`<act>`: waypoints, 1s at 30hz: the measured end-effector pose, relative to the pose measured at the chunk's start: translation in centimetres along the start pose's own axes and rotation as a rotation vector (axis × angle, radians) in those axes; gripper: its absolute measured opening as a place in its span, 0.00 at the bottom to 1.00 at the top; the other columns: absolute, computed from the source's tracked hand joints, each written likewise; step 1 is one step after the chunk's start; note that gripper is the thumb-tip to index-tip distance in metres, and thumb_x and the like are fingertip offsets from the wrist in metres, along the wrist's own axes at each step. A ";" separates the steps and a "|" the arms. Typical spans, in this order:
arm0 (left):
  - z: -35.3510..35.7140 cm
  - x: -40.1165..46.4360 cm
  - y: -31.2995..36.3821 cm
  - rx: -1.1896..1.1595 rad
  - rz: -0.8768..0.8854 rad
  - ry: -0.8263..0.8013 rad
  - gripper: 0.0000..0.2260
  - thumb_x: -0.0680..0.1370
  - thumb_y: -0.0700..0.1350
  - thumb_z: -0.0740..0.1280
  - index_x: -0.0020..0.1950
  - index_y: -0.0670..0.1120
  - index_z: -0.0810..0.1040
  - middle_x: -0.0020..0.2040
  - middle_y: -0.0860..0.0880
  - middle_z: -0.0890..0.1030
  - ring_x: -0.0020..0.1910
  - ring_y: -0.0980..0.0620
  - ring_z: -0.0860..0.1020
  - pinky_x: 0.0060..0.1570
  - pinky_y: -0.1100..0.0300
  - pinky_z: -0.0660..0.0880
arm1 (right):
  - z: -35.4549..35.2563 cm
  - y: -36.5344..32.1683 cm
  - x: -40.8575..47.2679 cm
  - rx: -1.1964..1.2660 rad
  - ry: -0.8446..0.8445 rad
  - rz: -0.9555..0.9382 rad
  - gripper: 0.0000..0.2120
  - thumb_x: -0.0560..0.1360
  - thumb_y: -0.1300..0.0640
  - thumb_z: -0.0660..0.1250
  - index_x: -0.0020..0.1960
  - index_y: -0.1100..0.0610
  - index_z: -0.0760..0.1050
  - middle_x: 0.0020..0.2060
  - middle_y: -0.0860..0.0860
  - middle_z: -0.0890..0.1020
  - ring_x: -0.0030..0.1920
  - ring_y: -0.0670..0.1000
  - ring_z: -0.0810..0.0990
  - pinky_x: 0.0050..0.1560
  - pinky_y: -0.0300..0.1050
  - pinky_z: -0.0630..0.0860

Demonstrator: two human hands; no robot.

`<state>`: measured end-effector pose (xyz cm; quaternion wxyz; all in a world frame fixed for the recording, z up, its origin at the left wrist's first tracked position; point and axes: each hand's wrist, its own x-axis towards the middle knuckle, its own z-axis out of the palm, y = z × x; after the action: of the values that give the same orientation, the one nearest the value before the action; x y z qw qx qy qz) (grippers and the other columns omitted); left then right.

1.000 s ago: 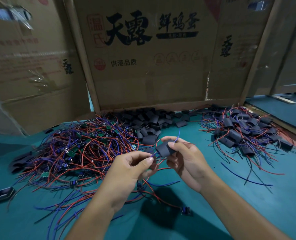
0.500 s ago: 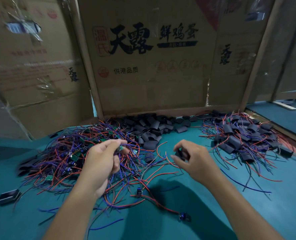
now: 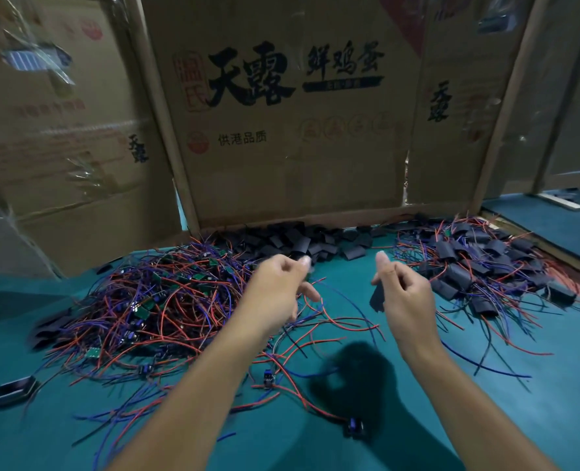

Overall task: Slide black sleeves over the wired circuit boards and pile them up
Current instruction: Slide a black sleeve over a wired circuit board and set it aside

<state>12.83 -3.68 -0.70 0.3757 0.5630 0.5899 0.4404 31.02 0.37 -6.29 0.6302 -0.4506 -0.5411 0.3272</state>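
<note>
A second ago both hands worked together on one black sleeve over a wired board near the middle of the green table. Now the left hand (image 3: 275, 294) has moved toward the loose black sleeves (image 3: 295, 241), fingers curled, red wires trailing beneath it. The right hand (image 3: 402, 294) has drawn apart, thumb raised, fingers curled; what it holds is unclear.

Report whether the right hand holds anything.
Cannot tell: the right hand has curled fingers, thumb up, with only a dark blur below it.
</note>
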 end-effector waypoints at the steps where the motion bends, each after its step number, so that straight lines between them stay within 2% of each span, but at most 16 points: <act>1: 0.7 0.1 -0.3 0.055 -0.041 -0.090 0.15 0.84 0.52 0.60 0.53 0.39 0.73 0.44 0.43 0.85 0.22 0.51 0.71 0.22 0.62 0.67 | -0.2 0.2 0.2 0.005 0.036 0.011 0.26 0.77 0.36 0.61 0.32 0.56 0.71 0.20 0.49 0.70 0.23 0.46 0.67 0.28 0.41 0.64; 3: 1.2 0.2 -1.0 0.307 -0.090 -0.287 0.18 0.83 0.54 0.61 0.54 0.38 0.75 0.48 0.41 0.84 0.31 0.47 0.80 0.33 0.57 0.75 | -0.7 0.4 0.6 0.014 0.105 0.044 0.27 0.77 0.34 0.60 0.33 0.56 0.71 0.22 0.49 0.67 0.24 0.47 0.65 0.28 0.41 0.63; 5: 0.2 0.7 -1.7 0.598 -0.045 -0.328 0.21 0.82 0.57 0.61 0.50 0.39 0.78 0.46 0.40 0.82 0.40 0.45 0.80 0.41 0.53 0.76 | -1.1 0.5 1.0 0.065 0.146 0.088 0.28 0.77 0.34 0.60 0.34 0.57 0.71 0.26 0.55 0.70 0.27 0.51 0.69 0.32 0.49 0.68; 6: -0.7 1.1 -2.0 0.675 -0.022 -0.287 0.20 0.82 0.57 0.62 0.49 0.40 0.79 0.44 0.41 0.81 0.41 0.44 0.79 0.43 0.52 0.75 | -1.2 0.4 1.1 0.101 0.151 0.110 0.28 0.77 0.35 0.60 0.34 0.58 0.71 0.26 0.54 0.72 0.28 0.52 0.72 0.33 0.52 0.73; 8: -3.1 2.3 -2.6 0.755 -0.005 -0.135 0.14 0.82 0.52 0.63 0.49 0.42 0.80 0.46 0.44 0.83 0.45 0.45 0.80 0.48 0.51 0.76 | -0.9 0.3 1.2 0.186 0.106 0.160 0.26 0.78 0.37 0.60 0.33 0.56 0.71 0.25 0.50 0.75 0.28 0.51 0.77 0.31 0.51 0.78; 10: -5.9 3.9 -3.2 0.856 0.023 0.092 0.08 0.82 0.46 0.64 0.49 0.45 0.80 0.49 0.45 0.84 0.48 0.46 0.80 0.50 0.52 0.77 | -0.3 0.3 0.9 0.300 -0.001 0.222 0.23 0.80 0.39 0.59 0.35 0.56 0.70 0.26 0.50 0.77 0.28 0.51 0.80 0.23 0.45 0.75; 12: -8.9 5.7 -4.0 0.930 0.059 0.283 0.07 0.81 0.42 0.64 0.52 0.46 0.81 0.51 0.45 0.84 0.49 0.45 0.80 0.52 0.52 0.77 | 0.4 0.4 0.5 0.343 -0.098 0.273 0.22 0.80 0.41 0.58 0.37 0.57 0.69 0.30 0.53 0.79 0.26 0.52 0.79 0.20 0.40 0.69; 14: -11.4 7.9 -4.5 1.011 0.067 0.330 0.08 0.80 0.40 0.64 0.54 0.46 0.82 0.53 0.45 0.83 0.52 0.45 0.80 0.54 0.50 0.77 | 1.1 0.5 0.0 0.308 -0.168 0.289 0.20 0.80 0.42 0.59 0.39 0.57 0.69 0.30 0.56 0.78 0.24 0.52 0.76 0.19 0.37 0.65; 16: -12.9 9.8 -4.9 1.141 0.047 0.211 0.09 0.80 0.41 0.65 0.57 0.49 0.81 0.56 0.45 0.83 0.55 0.45 0.79 0.57 0.48 0.77 | 1.8 0.7 -0.6 0.274 -0.235 0.299 0.21 0.78 0.40 0.60 0.40 0.57 0.70 0.28 0.55 0.76 0.23 0.51 0.73 0.18 0.36 0.62; 18: -13.3 11.2 -5.3 1.276 0.017 0.007 0.10 0.80 0.44 0.67 0.60 0.52 0.80 0.60 0.47 0.81 0.59 0.45 0.77 0.60 0.47 0.76 | 2.2 0.7 -1.1 0.243 -0.303 0.321 0.23 0.74 0.36 0.61 0.41 0.57 0.71 0.27 0.53 0.75 0.22 0.50 0.71 0.19 0.35 0.60; 20: -12.9 12.1 -6.0 1.371 0.026 -0.139 0.11 0.80 0.48 0.67 0.62 0.54 0.80 0.61 0.49 0.80 0.61 0.46 0.76 0.59 0.48 0.76 | 2.6 0.7 -1.4 0.201 -0.359 0.334 0.24 0.73 0.35 0.60 0.42 0.57 0.72 0.26 0.52 0.74 0.22 0.49 0.69 0.20 0.35 0.60; 22: -12.2 12.6 -6.5 1.496 0.082 -0.178 0.12 0.80 0.51 0.66 0.63 0.56 0.79 0.61 0.49 0.80 0.62 0.46 0.75 0.56 0.51 0.75 | 2.8 0.8 -1.6 0.161 -0.386 0.339 0.22 0.77 0.39 0.60 0.43 0.59 0.73 0.26 0.52 0.72 0.23 0.49 0.68 0.21 0.37 0.60; 25: -11.7 13.4 -6.6 1.707 0.162 -0.284 0.14 0.82 0.53 0.63 0.67 0.57 0.76 0.62 0.49 0.79 0.63 0.45 0.72 0.58 0.49 0.69 | 3.0 0.9 -1.8 0.122 -0.403 0.339 0.20 0.80 0.44 0.59 0.45 0.61 0.74 0.26 0.50 0.71 0.23 0.48 0.67 0.21 0.37 0.59; 30: -11.8 14.2 -6.1 1.854 0.245 -0.385 0.09 0.81 0.55 0.63 0.59 0.55 0.76 0.58 0.51 0.79 0.59 0.46 0.73 0.57 0.49 0.67 | 3.1 1.0 -2.0 0.110 -0.426 0.352 0.20 0.81 0.46 0.60 0.46 0.64 0.74 0.25 0.50 0.70 0.24 0.48 0.66 0.21 0.37 0.59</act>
<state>-1.46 9.40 -1.82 -0.1781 0.7573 0.5691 -0.2665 27.64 -0.41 -7.98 0.4595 -0.4238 -0.5561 0.5477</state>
